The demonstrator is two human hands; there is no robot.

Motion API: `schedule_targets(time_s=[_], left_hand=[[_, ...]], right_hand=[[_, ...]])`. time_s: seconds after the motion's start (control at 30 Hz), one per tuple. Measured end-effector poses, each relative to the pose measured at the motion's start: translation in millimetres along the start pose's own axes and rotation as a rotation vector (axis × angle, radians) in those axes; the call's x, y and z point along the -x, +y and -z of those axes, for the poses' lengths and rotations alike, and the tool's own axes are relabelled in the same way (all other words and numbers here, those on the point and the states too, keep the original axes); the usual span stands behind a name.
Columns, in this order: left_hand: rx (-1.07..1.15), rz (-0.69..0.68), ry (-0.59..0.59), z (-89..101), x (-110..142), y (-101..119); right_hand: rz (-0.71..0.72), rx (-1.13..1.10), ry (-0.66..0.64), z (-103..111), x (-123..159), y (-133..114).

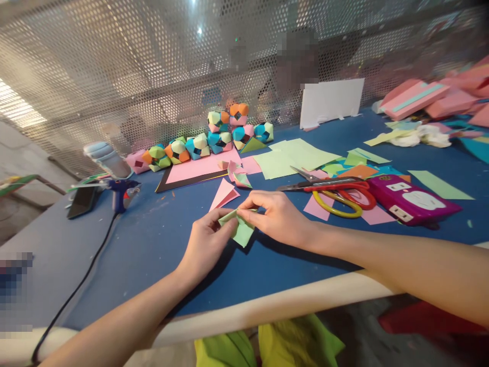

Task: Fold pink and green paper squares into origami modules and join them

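Note:
A small piece of light green paper (244, 233), creased and partly folded, is held just above the blue table by both hands. My left hand (208, 237) pinches its left side between thumb and fingers. My right hand (273, 216) is closed on its upper right edge, fingertips close to the left thumb. Just beyond the hands lie a folded pink paper piece (223, 194) and a partly assembled pink and green folded unit (239, 175). Fingers cover part of the green paper.
Multicoloured folded-paper balls (196, 147) line the back. Green sheets (296, 157), red-and-yellow-handled scissors (336, 209) and a purple pouch (414, 201) lie right. A blue glue gun (120, 195), its black cord (97, 252), a phone (83, 200) and a tumbler (109, 158) are left. Pink paper (416, 99) fills the far right.

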State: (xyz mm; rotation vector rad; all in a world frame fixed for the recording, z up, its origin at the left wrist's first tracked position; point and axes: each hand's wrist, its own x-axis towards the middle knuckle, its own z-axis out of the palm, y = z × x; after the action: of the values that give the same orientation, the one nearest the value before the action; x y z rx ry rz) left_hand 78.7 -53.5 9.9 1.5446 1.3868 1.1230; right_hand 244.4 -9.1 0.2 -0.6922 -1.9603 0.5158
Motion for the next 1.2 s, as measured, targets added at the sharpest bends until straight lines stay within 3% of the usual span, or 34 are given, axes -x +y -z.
schedule_targets(time_s=[0.17, 0.37, 0.87, 1.2], left_hand=[[-0.071, -0.001, 0.028, 0.1, 0.2, 0.7], [-0.021, 0.047, 0.11, 1.3, -1.2, -1.2], [0.04, 0.065, 0.134, 0.5, -1.7, -3.1], [-0.041, 0.027, -0.011, -1.8, -1.4, 1.9]], right_hand=[[0.055, 0.011, -0.009, -0.3, 1.0, -0.7], [-0.019, 0.006, -0.022, 0.3, -0.7, -0.7], [-0.058, -0.037, -0.099, 1.5, -1.4, -2.7], [-0.076, 0.048, -0.104, -0.8, 0.9, -0.3]])
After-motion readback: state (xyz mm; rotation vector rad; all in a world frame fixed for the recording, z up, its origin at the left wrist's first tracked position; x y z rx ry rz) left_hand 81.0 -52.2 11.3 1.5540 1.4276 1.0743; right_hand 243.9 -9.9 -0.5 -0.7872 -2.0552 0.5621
